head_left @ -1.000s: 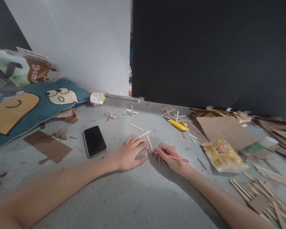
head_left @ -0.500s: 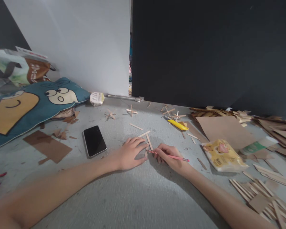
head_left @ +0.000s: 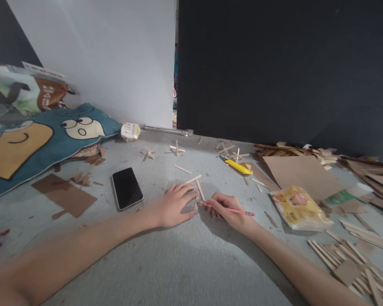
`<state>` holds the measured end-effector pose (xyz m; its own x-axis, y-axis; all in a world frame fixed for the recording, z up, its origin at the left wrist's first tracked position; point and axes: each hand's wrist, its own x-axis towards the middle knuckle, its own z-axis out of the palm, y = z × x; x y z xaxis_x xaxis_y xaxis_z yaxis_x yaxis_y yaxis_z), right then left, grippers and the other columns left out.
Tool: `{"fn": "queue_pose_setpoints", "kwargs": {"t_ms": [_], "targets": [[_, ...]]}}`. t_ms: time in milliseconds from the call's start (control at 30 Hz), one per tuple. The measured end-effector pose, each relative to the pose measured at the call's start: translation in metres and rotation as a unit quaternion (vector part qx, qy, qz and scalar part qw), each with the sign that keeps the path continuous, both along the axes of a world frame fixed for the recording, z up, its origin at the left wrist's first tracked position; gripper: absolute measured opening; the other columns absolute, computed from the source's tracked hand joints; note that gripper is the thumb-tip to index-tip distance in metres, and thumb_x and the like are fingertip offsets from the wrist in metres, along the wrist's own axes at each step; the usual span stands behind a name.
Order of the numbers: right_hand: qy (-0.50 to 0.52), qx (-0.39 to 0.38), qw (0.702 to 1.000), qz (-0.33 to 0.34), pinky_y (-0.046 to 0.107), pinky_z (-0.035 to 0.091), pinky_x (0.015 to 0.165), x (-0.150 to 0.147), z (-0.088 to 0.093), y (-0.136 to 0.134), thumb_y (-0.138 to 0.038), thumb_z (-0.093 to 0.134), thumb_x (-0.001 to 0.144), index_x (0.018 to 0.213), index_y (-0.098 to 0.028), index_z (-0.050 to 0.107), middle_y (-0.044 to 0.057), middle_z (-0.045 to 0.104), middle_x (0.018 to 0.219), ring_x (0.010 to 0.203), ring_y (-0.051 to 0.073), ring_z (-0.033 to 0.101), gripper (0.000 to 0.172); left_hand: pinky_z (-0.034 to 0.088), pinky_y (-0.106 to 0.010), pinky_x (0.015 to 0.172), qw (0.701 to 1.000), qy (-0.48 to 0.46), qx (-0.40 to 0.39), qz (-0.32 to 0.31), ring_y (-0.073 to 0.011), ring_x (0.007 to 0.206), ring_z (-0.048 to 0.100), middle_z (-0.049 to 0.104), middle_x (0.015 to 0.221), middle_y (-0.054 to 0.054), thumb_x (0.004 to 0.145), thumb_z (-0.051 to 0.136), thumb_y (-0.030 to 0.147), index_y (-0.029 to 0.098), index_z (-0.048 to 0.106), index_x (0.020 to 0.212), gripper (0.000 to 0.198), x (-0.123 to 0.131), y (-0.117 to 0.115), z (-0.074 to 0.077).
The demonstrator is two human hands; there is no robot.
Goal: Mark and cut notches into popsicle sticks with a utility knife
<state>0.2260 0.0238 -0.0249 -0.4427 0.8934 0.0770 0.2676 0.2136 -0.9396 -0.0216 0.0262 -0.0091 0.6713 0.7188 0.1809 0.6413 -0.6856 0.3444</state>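
Observation:
My right hand (head_left: 227,209) grips a pink pencil (head_left: 238,210) in a writing hold, its tip pointing left. That tip is at a short wooden stick (head_left: 195,203), which stands out between the thumb and forefinger of my left hand (head_left: 178,205). My left hand rests low on the grey tabletop, thumb and fingertips steadying this stick; part of it is hidden. Just beyond the fingertips lie two more flat sticks: one slanting (head_left: 200,189) toward the pencil, another (head_left: 193,179) meeting it near its top end. A further loose stick (head_left: 182,169) lies farther back.
A phone (head_left: 127,188) lies left of my hands. Small crossed-stick pieces (head_left: 177,148) stand toward the back, near a yellow banana-shaped object (head_left: 238,167). At right are a yellow tissue pack (head_left: 299,208), cardboard (head_left: 301,172) and stick piles (head_left: 327,255). A blue cushion (head_left: 59,142) fills the left.
Both hands stay in nearly the same place. The pencil has shifted very slightly, its tip a touch lower against the stick.

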Motion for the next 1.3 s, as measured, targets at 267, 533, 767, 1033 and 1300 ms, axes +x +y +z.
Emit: {"fn": "queue_pose_setpoints", "kwargs": {"t_ms": [267, 533, 767, 1033, 1300], "targets": [[-0.006, -0.001, 1.000, -0.003, 0.026, 0.041, 0.055, 0.0012, -0.0069, 0.0012, -0.054, 0.054, 0.101, 0.079, -0.020, 0.066, 0.001, 0.063, 0.063, 0.058, 0.014, 0.057, 0.043, 0.041, -0.056, 0.116, 1.000, 0.000, 0.014, -0.001, -0.0354, 0.143, 0.045, 0.055, 0.149, -0.014, 0.101, 0.055, 0.049, 0.022, 0.058, 0.143, 0.049, 0.0001, 0.0012, -0.0015], [-0.006, 0.001, 1.000, 0.003, 0.026, 0.041, 0.056, 0.0015, -0.0050, 0.0014, -0.056, 0.053, 0.101, 0.079, -0.020, 0.065, 0.002, 0.064, 0.064, 0.058, 0.014, 0.057, 0.044, 0.042, -0.054, 0.115, 1.000, 0.002, 0.017, -0.003, -0.0343, 0.143, 0.046, 0.055, 0.149, -0.014, 0.103, 0.053, 0.050, 0.022, 0.058, 0.143, 0.050, 0.0002, 0.0005, -0.0010], [-0.001, 0.003, 1.000, 0.000, 0.026, 0.041, 0.056, 0.0007, -0.0049, 0.0014, -0.055, 0.054, 0.101, 0.078, -0.019, 0.065, 0.002, 0.064, 0.064, 0.058, 0.014, 0.057, 0.044, 0.042, -0.055, 0.115, 1.000, -0.003, 0.019, -0.005, -0.0348, 0.142, 0.046, 0.055, 0.149, -0.014, 0.102, 0.053, 0.051, 0.024, 0.057, 0.144, 0.050, -0.0003, 0.0012, -0.0024], [-0.004, 0.007, 1.000, 0.004, 0.027, 0.041, 0.056, 0.0018, -0.0062, 0.0018, -0.054, 0.053, 0.102, 0.080, -0.020, 0.065, 0.001, 0.063, 0.065, 0.059, 0.014, 0.057, 0.043, 0.042, -0.055, 0.115, 1.000, 0.002, 0.013, -0.003, -0.0345, 0.143, 0.045, 0.054, 0.150, -0.013, 0.103, 0.050, 0.052, 0.025, 0.057, 0.144, 0.050, -0.0003, 0.0006, -0.0004], [-0.006, 0.004, 1.000, -0.004, 0.027, 0.042, 0.057, 0.0013, -0.0076, 0.0022, -0.054, 0.052, 0.103, 0.080, -0.020, 0.064, 0.001, 0.063, 0.064, 0.059, 0.014, 0.057, 0.043, 0.041, -0.055, 0.116, 1.000, -0.009, 0.012, 0.001, -0.0349, 0.143, 0.045, 0.055, 0.148, -0.013, 0.101, 0.055, 0.050, 0.025, 0.059, 0.142, 0.048, 0.0001, 0.0012, -0.0019]]}}
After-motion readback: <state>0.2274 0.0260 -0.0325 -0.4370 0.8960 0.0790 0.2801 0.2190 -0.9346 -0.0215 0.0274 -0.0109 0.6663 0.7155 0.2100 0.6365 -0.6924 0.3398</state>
